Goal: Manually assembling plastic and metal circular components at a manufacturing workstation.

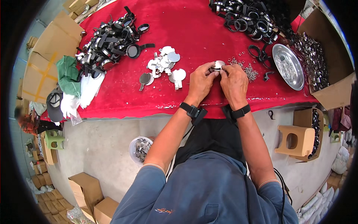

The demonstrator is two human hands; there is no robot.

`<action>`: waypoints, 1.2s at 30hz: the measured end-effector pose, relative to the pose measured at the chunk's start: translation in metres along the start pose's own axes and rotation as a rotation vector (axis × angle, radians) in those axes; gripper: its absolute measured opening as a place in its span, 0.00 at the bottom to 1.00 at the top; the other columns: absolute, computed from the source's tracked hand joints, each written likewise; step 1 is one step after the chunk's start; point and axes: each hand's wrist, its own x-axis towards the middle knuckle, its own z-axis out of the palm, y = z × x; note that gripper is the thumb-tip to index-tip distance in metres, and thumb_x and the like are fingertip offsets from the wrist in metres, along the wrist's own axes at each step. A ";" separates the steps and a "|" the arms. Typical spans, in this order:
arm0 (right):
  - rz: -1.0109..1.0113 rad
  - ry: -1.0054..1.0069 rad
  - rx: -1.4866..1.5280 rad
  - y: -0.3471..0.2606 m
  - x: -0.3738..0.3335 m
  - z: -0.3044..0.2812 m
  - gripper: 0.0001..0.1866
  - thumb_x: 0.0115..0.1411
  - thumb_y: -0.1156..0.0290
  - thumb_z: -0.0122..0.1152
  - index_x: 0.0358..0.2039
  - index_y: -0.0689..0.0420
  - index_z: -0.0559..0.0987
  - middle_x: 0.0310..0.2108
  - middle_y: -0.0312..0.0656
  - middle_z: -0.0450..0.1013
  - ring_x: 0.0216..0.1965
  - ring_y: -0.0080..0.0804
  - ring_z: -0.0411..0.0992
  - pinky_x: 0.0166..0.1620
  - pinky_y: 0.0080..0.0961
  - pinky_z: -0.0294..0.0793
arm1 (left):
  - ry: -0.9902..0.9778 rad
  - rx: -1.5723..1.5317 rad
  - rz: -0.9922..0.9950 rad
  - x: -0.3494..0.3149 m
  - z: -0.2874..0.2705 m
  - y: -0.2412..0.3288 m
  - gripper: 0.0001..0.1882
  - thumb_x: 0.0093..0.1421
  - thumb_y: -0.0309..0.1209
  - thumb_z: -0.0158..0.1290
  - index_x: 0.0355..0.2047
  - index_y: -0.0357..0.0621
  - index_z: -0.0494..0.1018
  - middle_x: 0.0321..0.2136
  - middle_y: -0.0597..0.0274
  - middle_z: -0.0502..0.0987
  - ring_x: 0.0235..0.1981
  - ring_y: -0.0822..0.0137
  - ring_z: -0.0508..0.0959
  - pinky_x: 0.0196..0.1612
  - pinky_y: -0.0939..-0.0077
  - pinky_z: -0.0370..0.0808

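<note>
My left hand (201, 83) and my right hand (235, 83) meet over the red cloth (179, 26), pinching a small round silver metal disc (217, 65) between thumbs and fingers. A dark edge shows under the disc, but its underside is hidden by my fingers. Left of my left hand lies a loose pile of flat silver discs with short tabs (162, 62); a few more discs (178, 75) are spread nearer to me. Just beyond my right hand are many small metal rings or clips (250, 71), too small to make out exactly.
Black straps with round metal frames are heaped at left (106, 46) and far right (255, 18). An oval metal tray (300, 83) of small parts stands beside a cardboard box (333, 87) of metal pieces. A white bucket (131, 150) and a brown stool (304, 141) are on the floor.
</note>
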 end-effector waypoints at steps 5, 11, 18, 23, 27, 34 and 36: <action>-0.022 -0.005 0.022 0.002 -0.001 -0.003 0.08 0.65 0.71 0.70 0.41 0.58 0.91 0.38 0.48 0.83 0.42 0.53 0.83 0.48 0.48 0.83 | 0.005 0.071 0.045 0.002 0.000 -0.006 0.24 0.69 0.30 0.68 0.63 0.36 0.82 0.51 0.49 0.89 0.50 0.62 0.91 0.53 0.69 0.87; 0.000 0.009 0.043 0.002 0.000 0.001 0.07 0.65 0.72 0.70 0.40 0.59 0.91 0.39 0.47 0.83 0.43 0.52 0.84 0.48 0.47 0.83 | 0.024 0.046 0.011 -0.001 0.001 0.003 0.26 0.68 0.30 0.70 0.65 0.37 0.81 0.53 0.46 0.88 0.51 0.60 0.91 0.54 0.68 0.87; -0.004 0.035 0.041 0.003 -0.004 0.004 0.07 0.65 0.72 0.71 0.40 0.59 0.91 0.40 0.48 0.84 0.44 0.52 0.84 0.49 0.47 0.83 | 0.014 0.055 0.013 -0.001 0.001 0.004 0.26 0.68 0.31 0.69 0.66 0.40 0.81 0.55 0.47 0.87 0.53 0.58 0.90 0.54 0.67 0.86; -0.015 0.022 0.041 0.001 -0.003 0.002 0.07 0.65 0.73 0.70 0.40 0.59 0.91 0.39 0.48 0.83 0.44 0.53 0.83 0.48 0.48 0.83 | 0.027 0.118 0.068 -0.002 0.001 0.006 0.24 0.68 0.31 0.69 0.63 0.42 0.83 0.54 0.47 0.88 0.47 0.60 0.90 0.52 0.66 0.86; -0.022 0.034 0.011 0.005 -0.004 0.004 0.07 0.65 0.73 0.69 0.41 0.59 0.90 0.39 0.49 0.82 0.43 0.54 0.82 0.47 0.51 0.82 | 0.028 0.183 0.129 -0.004 0.002 0.007 0.22 0.68 0.31 0.69 0.62 0.42 0.84 0.55 0.47 0.88 0.45 0.61 0.90 0.51 0.67 0.86; 0.012 -0.048 0.102 -0.001 -0.004 -0.008 0.09 0.68 0.68 0.69 0.38 0.61 0.90 0.38 0.53 0.82 0.43 0.57 0.82 0.47 0.52 0.82 | 0.019 0.168 0.103 -0.002 -0.006 -0.002 0.18 0.68 0.28 0.68 0.57 0.39 0.86 0.55 0.49 0.88 0.44 0.64 0.89 0.51 0.70 0.85; 0.083 -0.065 0.223 0.006 0.001 -0.007 0.12 0.70 0.66 0.68 0.38 0.62 0.90 0.36 0.56 0.83 0.41 0.59 0.82 0.47 0.52 0.82 | 0.021 0.183 0.105 -0.003 -0.013 -0.001 0.17 0.68 0.25 0.68 0.57 0.36 0.86 0.55 0.51 0.88 0.46 0.67 0.89 0.53 0.72 0.85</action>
